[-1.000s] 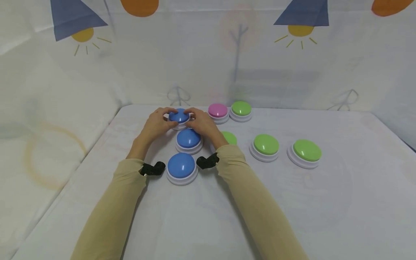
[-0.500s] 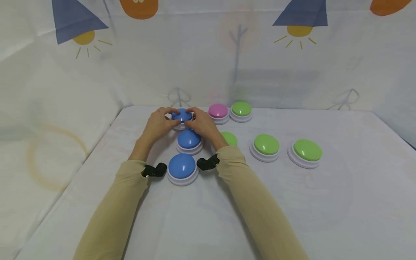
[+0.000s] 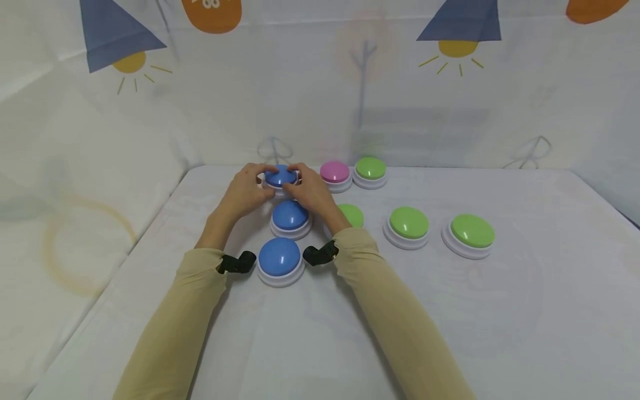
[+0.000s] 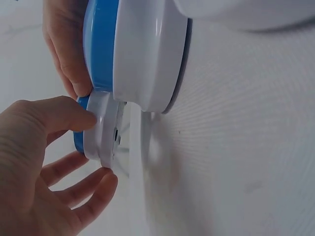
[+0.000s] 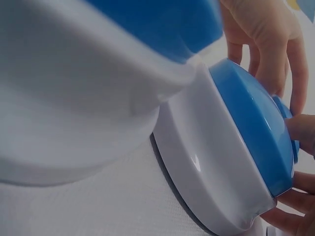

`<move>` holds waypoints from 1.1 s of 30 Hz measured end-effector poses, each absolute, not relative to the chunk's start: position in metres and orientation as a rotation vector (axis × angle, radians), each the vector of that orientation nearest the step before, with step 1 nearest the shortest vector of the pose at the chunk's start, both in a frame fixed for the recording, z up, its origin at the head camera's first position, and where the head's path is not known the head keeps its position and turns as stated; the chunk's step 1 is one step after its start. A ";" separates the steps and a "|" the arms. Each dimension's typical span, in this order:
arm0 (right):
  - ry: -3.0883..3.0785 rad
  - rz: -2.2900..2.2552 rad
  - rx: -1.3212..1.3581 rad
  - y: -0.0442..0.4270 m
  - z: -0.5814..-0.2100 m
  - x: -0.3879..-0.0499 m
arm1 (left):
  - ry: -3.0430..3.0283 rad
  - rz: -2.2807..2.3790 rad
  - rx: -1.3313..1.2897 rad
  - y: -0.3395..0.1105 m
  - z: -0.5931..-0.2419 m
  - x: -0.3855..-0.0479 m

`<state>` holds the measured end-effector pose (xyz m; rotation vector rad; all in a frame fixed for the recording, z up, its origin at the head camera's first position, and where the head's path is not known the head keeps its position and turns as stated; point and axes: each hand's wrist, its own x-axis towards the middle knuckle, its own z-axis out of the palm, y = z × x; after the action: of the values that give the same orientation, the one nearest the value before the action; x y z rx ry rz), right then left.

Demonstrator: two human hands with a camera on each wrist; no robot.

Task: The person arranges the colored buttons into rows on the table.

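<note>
Glossy blue-domed button (image 3: pixel 280 176) has shifted rightward, gripped by 2 hands (image 3: pixel 245 192) (image 3: pixel 311 191).

The left hand (image 3: pixel 247 192) and right hand (image 3: pixel 311 190) partly covered the round, blue-domed, white-based plastic button (image 3: pixel 280 176) pinched between them. Right of this pinched button and nearer the person, the bare right wrist (image 3: pixel 334 215) hid part of a round, green-domed plastic button (image 3: pixel 353 215). Well above the pinched button, a slate-blue printed lampshade (image 3: pixel 115 30) ran off the head view's top edge. Nearer than the pinched button, another round, blue-domed, white-based plastic button (image 5: pixel 93 93) was blurred and cut off in the right wrist view.
</note>
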<state>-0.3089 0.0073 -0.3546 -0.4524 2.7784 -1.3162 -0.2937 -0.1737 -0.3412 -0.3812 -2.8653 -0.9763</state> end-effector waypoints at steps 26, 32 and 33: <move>2.893 -1.368 -0.454 0.015 -0.342 -0.289 | -2.857 -0.817 -0.550 -0.165 -0.328 -0.278; 2.948 -1.366 -0.452 0.019 -0.334 -0.282 | -2.724 -0.789 -0.624 -0.161 -0.326 -0.276; 2.952 -1.370 -0.455 0.021 -0.333 -0.280 | -2.708 -0.786 -0.634 -0.161 -0.326 -0.275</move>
<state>-0.2804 0.0206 -0.3331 -0.4554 2.9520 -1.3696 -0.2754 -0.1608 -0.3258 -0.6342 -2.7076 -0.7860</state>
